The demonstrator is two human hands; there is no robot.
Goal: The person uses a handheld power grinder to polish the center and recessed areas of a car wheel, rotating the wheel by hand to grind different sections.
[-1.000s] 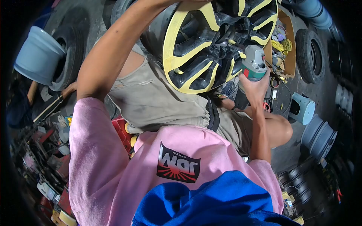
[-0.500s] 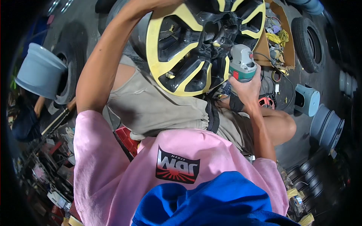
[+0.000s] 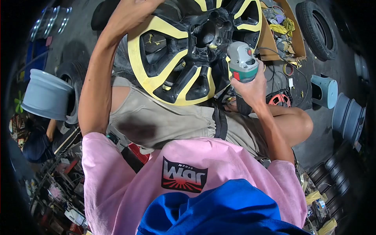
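A yellow and black wheel rim [image 3: 168,80] leans over my lap at the top centre. My left hand [image 3: 131,16] is at its upper left edge, fingers bent round the edge and partly cut off by the top of the view. My right hand [image 3: 252,89] is wrapped round the body of a grey and green power tool [image 3: 241,58] with a red button. The tool's head is against or just over the lower right spokes; its contact side is hidden.
A cardboard box [image 3: 299,37] of scraps and a tyre [image 3: 316,29] are at the upper right. A cable runs beside a blue stool [image 3: 331,92]. Grey rims [image 3: 348,117] stand at the right. At the left are another rim [image 3: 47,94] and a crouching person [image 3: 37,145].
The wheel, the power tool and both hands appear further left in the view, and more of my left hand shows. The surroundings have shifted as the camera turned.
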